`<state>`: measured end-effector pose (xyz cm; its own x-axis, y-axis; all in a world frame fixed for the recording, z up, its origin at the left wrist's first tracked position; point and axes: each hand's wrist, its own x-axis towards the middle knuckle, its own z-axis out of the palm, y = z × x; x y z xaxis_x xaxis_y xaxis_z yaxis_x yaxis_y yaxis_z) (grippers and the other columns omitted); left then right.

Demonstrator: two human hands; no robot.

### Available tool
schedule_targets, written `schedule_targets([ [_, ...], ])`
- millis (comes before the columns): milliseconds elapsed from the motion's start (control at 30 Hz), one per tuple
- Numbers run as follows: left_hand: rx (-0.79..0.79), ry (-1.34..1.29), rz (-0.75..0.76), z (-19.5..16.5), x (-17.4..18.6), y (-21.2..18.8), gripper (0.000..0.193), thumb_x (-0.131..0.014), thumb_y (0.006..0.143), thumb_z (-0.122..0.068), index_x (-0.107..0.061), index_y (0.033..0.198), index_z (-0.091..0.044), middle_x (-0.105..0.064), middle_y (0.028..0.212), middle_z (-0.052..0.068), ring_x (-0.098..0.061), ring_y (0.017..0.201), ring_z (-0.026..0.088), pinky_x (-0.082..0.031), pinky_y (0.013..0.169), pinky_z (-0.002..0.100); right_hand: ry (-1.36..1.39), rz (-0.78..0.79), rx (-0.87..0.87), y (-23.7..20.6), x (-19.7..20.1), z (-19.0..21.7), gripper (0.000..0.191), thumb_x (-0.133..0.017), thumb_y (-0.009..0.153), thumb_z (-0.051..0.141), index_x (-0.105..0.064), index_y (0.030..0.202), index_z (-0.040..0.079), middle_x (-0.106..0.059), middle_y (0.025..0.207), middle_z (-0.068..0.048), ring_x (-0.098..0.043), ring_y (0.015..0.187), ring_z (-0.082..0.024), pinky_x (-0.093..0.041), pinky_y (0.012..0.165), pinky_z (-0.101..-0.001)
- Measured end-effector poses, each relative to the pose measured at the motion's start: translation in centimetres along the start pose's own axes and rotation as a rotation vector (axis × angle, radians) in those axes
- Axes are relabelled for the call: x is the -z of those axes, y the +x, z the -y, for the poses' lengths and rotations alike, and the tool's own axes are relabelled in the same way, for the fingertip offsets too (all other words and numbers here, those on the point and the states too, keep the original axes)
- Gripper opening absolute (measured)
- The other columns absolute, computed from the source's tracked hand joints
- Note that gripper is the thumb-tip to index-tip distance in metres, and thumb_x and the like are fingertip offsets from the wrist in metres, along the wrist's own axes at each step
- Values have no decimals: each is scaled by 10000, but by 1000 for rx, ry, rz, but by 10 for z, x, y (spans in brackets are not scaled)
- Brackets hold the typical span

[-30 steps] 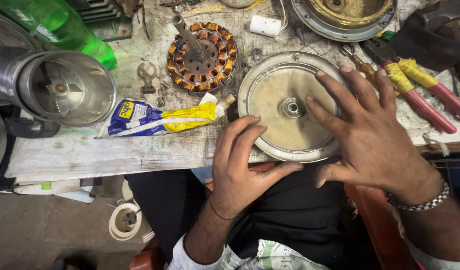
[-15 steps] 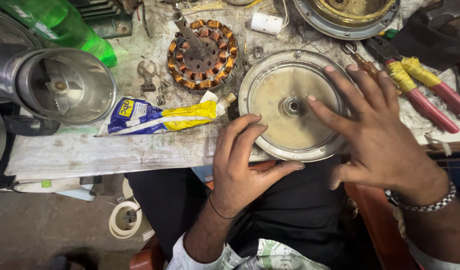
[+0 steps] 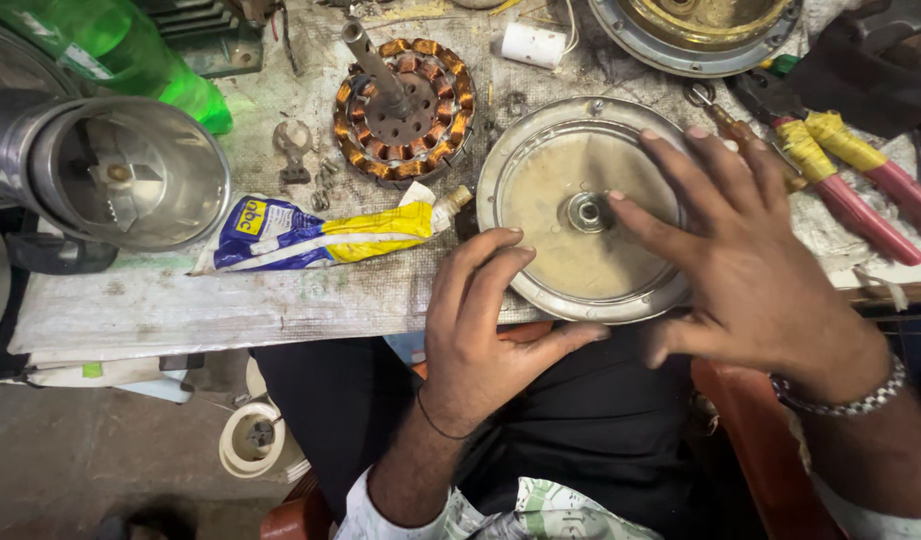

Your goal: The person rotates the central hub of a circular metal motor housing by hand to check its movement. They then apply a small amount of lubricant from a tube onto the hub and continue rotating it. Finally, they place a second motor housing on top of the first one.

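Nearest to where I stood, the left hand point(image 3: 480, 330) lay open at the near edge of the surface point(image 3: 180, 300), fingers loosely spread and curled against the near-left rim of the round metal cover point(image 3: 550, 250), the thumb reaching under its overhanging edge. The right hand point(image 3: 740, 270) rested flat on top of the cover, fingers fanned wide across its right half, one fingertip close by the small centre hub point(image 3: 586, 212); neither hand pinched anything. The cover sat at the near edge of the surface, slightly overhanging the person's lap. It looked to me like stiff, fairly heavy metal, not something that would bend, though its smooth, dull, greasy-looking face could well slip under a palm. The raised rim seemed the sensible place to take hold, one hand on each side. It was a shallow dish, brassy-grey inside, with a brighter silvery rim. To its left lay a squashed blue and yellow tube point(image 3: 320, 235), and further left a steel jar point(image 3: 130, 175) on its side. Beyond stood a copper-wound stator point(image 3: 405, 110) with its shaft upright, and to the right red and yellow handled pliers point(image 3: 840, 170). Farthest off were a green bottle point(image 3: 120, 50) and another round housing point(image 3: 700, 30).
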<state>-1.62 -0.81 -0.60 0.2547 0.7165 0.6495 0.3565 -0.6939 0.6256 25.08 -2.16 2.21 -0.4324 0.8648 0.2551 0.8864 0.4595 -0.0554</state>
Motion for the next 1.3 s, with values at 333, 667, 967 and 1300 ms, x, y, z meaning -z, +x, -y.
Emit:
schedule_targets([
  [333, -1, -12, -7, -1, 0, 0, 781, -1002, 689, -409, -602, 1243, -31, -594, 1333, 137, -651, 1216, 319, -578, 1031, 431, -59, 56, 1, 20, -2, -8, 1217, -116, 700, 1004, -589, 1424, 147, -278, 1660, -276, -226, 1510, -525, -151, 1177, -788],
  [667, -5, -1, 2, 0, 0, 0, 779, -994, 692, -424, -605, 1234, -21, -590, 1327, 143, -650, 1210, 322, -579, 1024, 434, -77, 40, -9, 33, -1, -14, 1135, -129, 721, 985, -632, 1392, 220, -265, 1668, -268, -194, 1521, -539, -155, 1183, -796],
  [967, 2, -9, -3, 0, -1, 1, 774, -995, 683, -413, -612, 1232, -25, -594, 1329, 141, -652, 1212, 322, -577, 1024, 432, -78, 19, -44, 14, 3, -4, 1181, -102, 726, 997, -573, 1434, 177, -250, 1667, -246, -180, 1545, -520, -134, 1228, -769],
  [1300, 1, 1, 0, -1, 0, 1, 774, -997, 682, -412, -608, 1230, -27, -597, 1329, 140, -649, 1202, 324, -573, 1016, 432, 4, -21, 38, 6, -4, 21, 1155, -160, 698, 1020, -546, 1483, 266, -273, 1653, -232, -218, 1503, -515, -133, 1197, -760],
])
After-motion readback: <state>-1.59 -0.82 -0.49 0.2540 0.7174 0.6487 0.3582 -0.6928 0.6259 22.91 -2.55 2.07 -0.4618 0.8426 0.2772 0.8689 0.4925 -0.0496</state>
